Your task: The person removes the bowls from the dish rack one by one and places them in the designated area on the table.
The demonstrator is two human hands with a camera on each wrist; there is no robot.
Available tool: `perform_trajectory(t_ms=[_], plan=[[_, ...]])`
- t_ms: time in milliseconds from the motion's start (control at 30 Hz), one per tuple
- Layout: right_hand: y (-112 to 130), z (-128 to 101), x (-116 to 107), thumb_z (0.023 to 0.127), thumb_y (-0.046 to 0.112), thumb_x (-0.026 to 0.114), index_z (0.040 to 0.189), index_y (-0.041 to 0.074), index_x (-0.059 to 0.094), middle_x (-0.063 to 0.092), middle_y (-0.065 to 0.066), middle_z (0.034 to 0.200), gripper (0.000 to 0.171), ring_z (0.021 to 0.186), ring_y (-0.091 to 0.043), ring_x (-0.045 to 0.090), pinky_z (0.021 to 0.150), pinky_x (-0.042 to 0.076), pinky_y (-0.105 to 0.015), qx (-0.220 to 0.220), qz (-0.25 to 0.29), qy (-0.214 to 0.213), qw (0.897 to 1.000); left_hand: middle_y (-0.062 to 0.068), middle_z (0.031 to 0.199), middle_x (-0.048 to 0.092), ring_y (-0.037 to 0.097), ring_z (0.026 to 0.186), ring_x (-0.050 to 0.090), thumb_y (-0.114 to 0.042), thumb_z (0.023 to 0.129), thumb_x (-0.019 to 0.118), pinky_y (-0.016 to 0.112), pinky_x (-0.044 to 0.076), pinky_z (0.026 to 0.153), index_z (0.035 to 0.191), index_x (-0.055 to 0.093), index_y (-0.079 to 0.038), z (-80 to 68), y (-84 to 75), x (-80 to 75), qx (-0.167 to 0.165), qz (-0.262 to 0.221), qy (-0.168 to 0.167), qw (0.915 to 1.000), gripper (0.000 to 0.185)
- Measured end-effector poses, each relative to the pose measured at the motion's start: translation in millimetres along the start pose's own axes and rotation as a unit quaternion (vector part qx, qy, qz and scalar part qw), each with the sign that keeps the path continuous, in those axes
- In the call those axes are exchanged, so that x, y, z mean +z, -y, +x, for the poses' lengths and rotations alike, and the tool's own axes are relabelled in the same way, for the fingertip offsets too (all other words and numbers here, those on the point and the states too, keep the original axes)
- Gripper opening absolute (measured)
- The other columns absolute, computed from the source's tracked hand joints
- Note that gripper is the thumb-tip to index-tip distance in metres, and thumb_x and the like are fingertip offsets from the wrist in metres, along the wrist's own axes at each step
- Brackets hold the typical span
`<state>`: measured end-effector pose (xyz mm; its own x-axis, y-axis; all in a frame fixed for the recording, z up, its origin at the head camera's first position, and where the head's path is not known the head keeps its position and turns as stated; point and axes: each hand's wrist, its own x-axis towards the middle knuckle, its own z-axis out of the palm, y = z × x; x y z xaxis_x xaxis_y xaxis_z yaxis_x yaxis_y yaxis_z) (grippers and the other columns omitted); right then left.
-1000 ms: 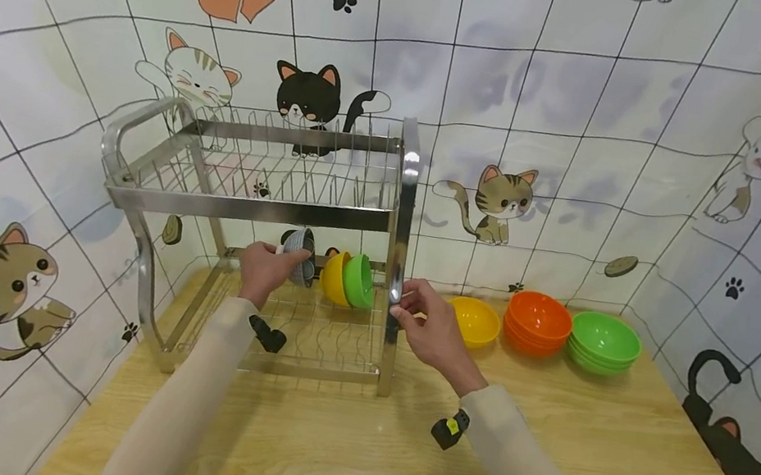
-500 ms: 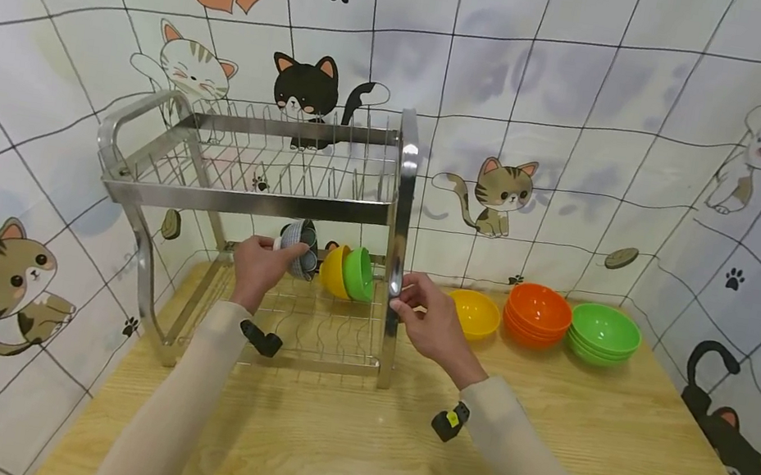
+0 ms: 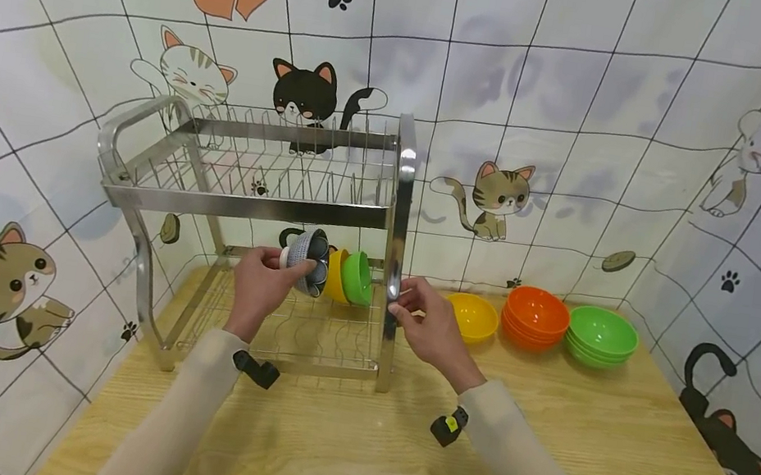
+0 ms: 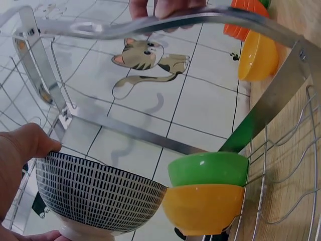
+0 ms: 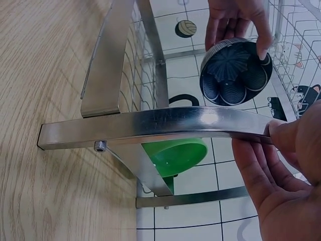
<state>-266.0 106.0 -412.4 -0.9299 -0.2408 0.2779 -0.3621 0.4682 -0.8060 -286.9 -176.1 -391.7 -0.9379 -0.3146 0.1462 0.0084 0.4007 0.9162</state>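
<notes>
A two-tier steel dish rack [image 3: 251, 205] stands at the back left of the wooden table. My left hand [image 3: 267, 276] grips a black-and-white patterned bowl [image 3: 309, 261] by its rim and foot, on edge over the lower tier, right beside a yellow bowl [image 3: 333, 277] and a green bowl [image 3: 357, 277] nested upright in the wires. In the left wrist view the patterned bowl [image 4: 95, 193] sits just left of the green bowl [image 4: 208, 168] and yellow bowl [image 4: 203, 208]. My right hand [image 3: 407, 308] pinches the rack's front right post [image 3: 392, 273]; the right wrist view shows its fingers [image 5: 271, 165] wrapped on the steel bar [image 5: 150, 125].
To the right of the rack, a single yellow bowl [image 3: 473, 317], a stack of orange bowls [image 3: 535, 318] and a stack of green bowls [image 3: 601, 336] stand on the table [image 3: 540, 454]. Tiled walls with cat stickers close in behind and on both sides.
My left hand has carried the patterned bowl a little to the right, up against the yellow bowl. The right hand stays on the post.
</notes>
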Motion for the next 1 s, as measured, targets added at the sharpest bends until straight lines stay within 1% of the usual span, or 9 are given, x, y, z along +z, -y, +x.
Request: perform_trajectory(t_ms=[167, 300, 400, 533, 633, 767, 900, 1000], plan=[[0, -1, 1, 0.1, 0.016, 0.067, 0.127, 0.014, 0.059, 0.072, -0.007, 0.104, 0.028, 0.09, -0.02, 0.069, 0.084, 0.062, -0.035, 0.0, 0.006, -0.006, 1.0, 0.012, 0.107, 0.063, 0.023, 0.092, 0.059, -0.043, 0.082, 0.084, 0.025, 0.054, 0.069, 0.126, 0.063, -0.005, -15.3, -1.5, 0.0, 0.028, -0.006, -0.002, 0.9996, 0.062], [-2, -3, 2, 0.099, 0.014, 0.068, 0.13, 0.013, 0.059, 0.072, -0.007, 0.105, 0.032, 0.093, -0.02, 0.068, 0.086, 0.062, -0.036, 0.001, 0.012, -0.004, 1.0, 0.013, 0.107, 0.061, 0.023, 0.092, 0.058, -0.038, 0.083, 0.084, 0.023, 0.054, 0.068, 0.126, 0.062, -0.005, -28.6, -1.5, -0.4, 0.038, -0.014, 0.002, 0.9992, 0.059], [-4, -4, 1, 0.099, 0.014, 0.069, 0.131, 0.012, 0.059, 0.072, -0.007, 0.106, 0.034, 0.095, -0.02, 0.069, 0.087, 0.062, -0.036, -0.01, 0.012, -0.003, 1.0, 0.014, 0.107, 0.062, 0.024, 0.092, 0.059, -0.034, 0.082, 0.085, 0.023, 0.053, 0.067, 0.125, 0.062, -0.003, -37.8, -2.0, -1.4, 0.046, -0.022, 0.002, 0.9987, 0.058], [-8, -4, -2, 0.098, 0.019, 0.07, 0.131, 0.014, 0.062, 0.074, -0.005, 0.107, 0.034, 0.096, -0.02, 0.071, 0.086, 0.062, -0.035, -0.027, 0.001, -0.006, 1.0, 0.015, 0.102, 0.065, 0.024, 0.09, 0.06, -0.033, 0.082, 0.085, 0.024, 0.053, 0.065, 0.119, 0.067, -0.002, -47.0, -5.0, -3.1, 0.057, -0.031, -0.003, 0.9979, 0.052], [-10, -5, -6, 0.098, 0.025, 0.07, 0.128, 0.017, 0.065, 0.075, -0.003, 0.109, 0.031, 0.097, -0.019, 0.072, 0.086, 0.062, -0.034, -0.033, -0.009, -0.008, 0.999, 0.013, 0.099, 0.067, 0.022, 0.088, 0.06, -0.035, 0.082, 0.084, 0.025, 0.052, 0.066, 0.116, 0.069, -0.003, -52.0, -6.8, -4.2, 0.052, -0.03, -0.001, 0.9982, 0.049], [-12, -8, -13, 0.099, 0.028, 0.069, 0.127, 0.018, 0.066, 0.075, -0.002, 0.112, 0.03, 0.102, -0.019, 0.071, 0.089, 0.062, -0.037, -0.045, -0.013, 0.002, 0.999, 0.011, 0.101, 0.067, 0.019, 0.088, 0.06, -0.038, 0.085, 0.083, 0.025, 0.051, 0.068, 0.116, 0.069, -0.004, -59.0, -6.9, -6.1, 0.036, -0.033, 0.014, 0.9987, 0.048], [-10, -15, -19, 0.1, 0.025, 0.069, 0.132, 0.015, 0.064, 0.073, -0.005, 0.119, 0.034, 0.103, -0.02, 0.07, 0.09, 0.061, -0.039, -0.073, -0.035, 0.008, 0.997, 0.009, 0.1, 0.065, 0.018, 0.087, 0.061, -0.038, 0.088, 0.08, 0.025, 0.054, 0.071, 0.115, 0.069, -0.006, -67.7, -6.8, -8.3, 0.022, -0.065, 0.037, 0.9969, 0.043], [-6, -21, -23, 0.098, 0.024, 0.071, 0.134, 0.012, 0.062, 0.07, -0.008, 0.126, 0.039, 0.106, -0.022, 0.069, 0.09, 0.061, -0.04, -0.099, -0.065, -0.003, 0.993, 0.007, 0.098, 0.064, 0.016, 0.085, 0.063, -0.033, 0.091, 0.078, 0.025, 0.059, 0.076, 0.115, 0.068, -0.003, -75.2, -8.4, -8.7, 0.013, -0.107, 0.06, 0.9924, 0.039]])
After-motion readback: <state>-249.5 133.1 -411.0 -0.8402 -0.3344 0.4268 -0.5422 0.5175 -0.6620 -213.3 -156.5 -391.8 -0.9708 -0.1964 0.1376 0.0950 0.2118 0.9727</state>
